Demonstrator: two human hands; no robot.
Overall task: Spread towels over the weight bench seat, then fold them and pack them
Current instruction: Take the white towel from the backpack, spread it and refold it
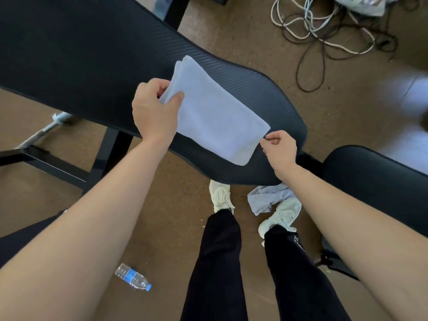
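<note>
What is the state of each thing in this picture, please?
folded towel: folded, lying on the bench pad, held at two ends.
bench pad: mostly bare.
left hand: pinching the towel's far end.
right hand: pinching its near corner.
second towel: crumpled on the floor by a shoe.
water bottle: capped, lying on its side.
cables: tangled.

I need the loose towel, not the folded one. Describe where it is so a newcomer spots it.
Start at the long black padded bench and drop to the brown floor below its near end. The crumpled pale blue towel lies there against the white right shoe, unlike the flat folded one on the bench.
</note>
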